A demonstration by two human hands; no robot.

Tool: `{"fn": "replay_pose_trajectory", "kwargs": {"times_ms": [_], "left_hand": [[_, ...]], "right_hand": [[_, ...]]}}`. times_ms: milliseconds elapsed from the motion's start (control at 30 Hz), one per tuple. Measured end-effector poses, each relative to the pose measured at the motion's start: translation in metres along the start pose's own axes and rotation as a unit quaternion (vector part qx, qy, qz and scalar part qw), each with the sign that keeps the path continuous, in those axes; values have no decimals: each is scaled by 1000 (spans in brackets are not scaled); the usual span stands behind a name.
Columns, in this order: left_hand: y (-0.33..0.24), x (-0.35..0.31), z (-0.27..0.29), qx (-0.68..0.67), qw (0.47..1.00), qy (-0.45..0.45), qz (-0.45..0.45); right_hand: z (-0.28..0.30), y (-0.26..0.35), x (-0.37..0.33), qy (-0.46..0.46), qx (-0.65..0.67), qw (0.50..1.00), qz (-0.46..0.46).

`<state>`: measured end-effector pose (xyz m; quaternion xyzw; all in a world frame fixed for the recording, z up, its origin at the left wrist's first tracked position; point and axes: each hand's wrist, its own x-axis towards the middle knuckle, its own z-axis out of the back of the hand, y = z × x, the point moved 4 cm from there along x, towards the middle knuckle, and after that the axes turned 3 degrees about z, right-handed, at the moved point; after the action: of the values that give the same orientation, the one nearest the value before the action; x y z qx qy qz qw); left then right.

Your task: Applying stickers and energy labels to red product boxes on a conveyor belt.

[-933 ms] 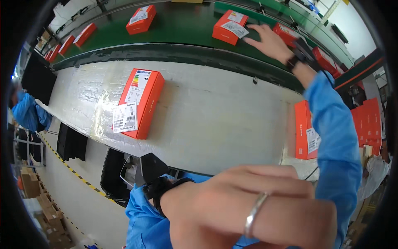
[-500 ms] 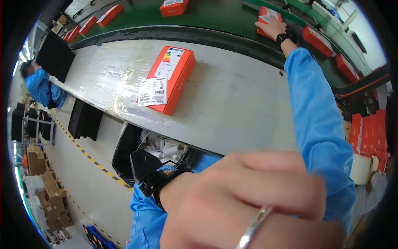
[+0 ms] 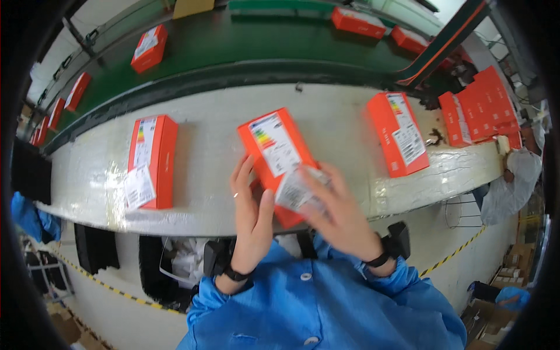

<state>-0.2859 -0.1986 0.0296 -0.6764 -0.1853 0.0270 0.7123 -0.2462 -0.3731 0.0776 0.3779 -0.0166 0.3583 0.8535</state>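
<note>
In front of me a red box (image 3: 299, 140) lies slanted on the table, with a white label bearing coloured bars on its top. My left hand (image 3: 252, 213) is beside its left edge, fingers and thumb apart, thumb against the box. My right hand (image 3: 338, 216) lies over the near half, its slightly blurred fingers stretched across a white barcode label (image 3: 291, 191) on the box. The fingers hide part of that label. To the left lies another red box (image 3: 166, 163) with an askew barcode label, and to the right a third red box (image 3: 385, 131).
Beyond the pale table (image 3: 204, 140) runs a green conveyor (image 3: 233, 44) carrying several red boxes. Stacked red cartons (image 3: 487, 105) stand at the far right, near a clear plastic bag (image 3: 513, 186). A black bin (image 3: 153, 271) with white scraps sits below the table's front edge.
My right hand has come back from a box on the conveyor to the box before me. The left hand has moved from close below the camera to this box. My view has turned right.
</note>
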Motion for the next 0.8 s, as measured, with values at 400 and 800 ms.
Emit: {"fn": "replay_pose_trajectory", "kwargs": {"times_ms": [400, 800], "left_hand": [[-48, 35, 4, -5, 984, 155, 90], [-54, 28, -2, -104, 966, 116, 208]], "right_hand": [[20, -9, 30, 9, 404, 912, -74], [39, -37, 25, 56, 496, 854, -150]]}}
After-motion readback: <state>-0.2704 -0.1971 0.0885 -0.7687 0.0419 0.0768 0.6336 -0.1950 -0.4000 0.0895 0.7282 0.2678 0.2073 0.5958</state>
